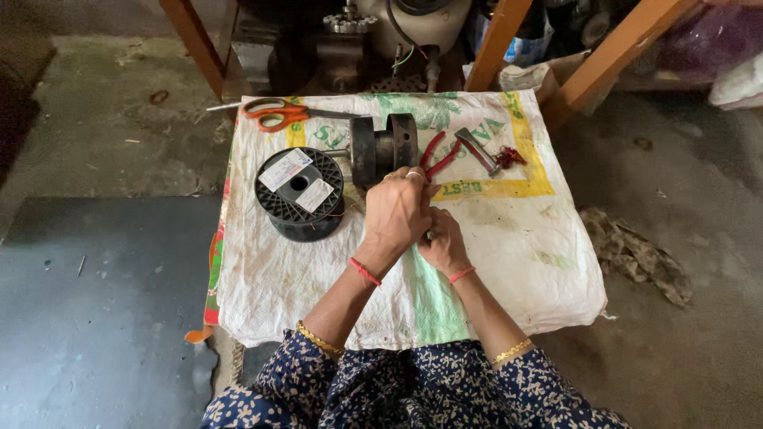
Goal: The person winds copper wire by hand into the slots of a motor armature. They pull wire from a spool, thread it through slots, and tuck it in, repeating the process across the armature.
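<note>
My left hand [395, 213] and my right hand [443, 241] meet over the middle of a white sack-covered table [524, 262], fingers curled together around something small that is hidden between them. A thin red wire [332, 215] runs from the black spool [300, 193] toward my hands. Just beyond my left hand stands a black metal cylinder part [383, 149]. Red-handled pliers [439, 159] lie right of it, close to my fingertips.
Orange-handled scissors [274, 113] lie at the table's far left edge. A small hammer-like tool [477, 150] and red wire scraps [509, 156] lie at the far right. Orange wooden legs [604, 59] and machine parts [381, 32] stand behind. Crumpled rag [636, 254] on the floor right.
</note>
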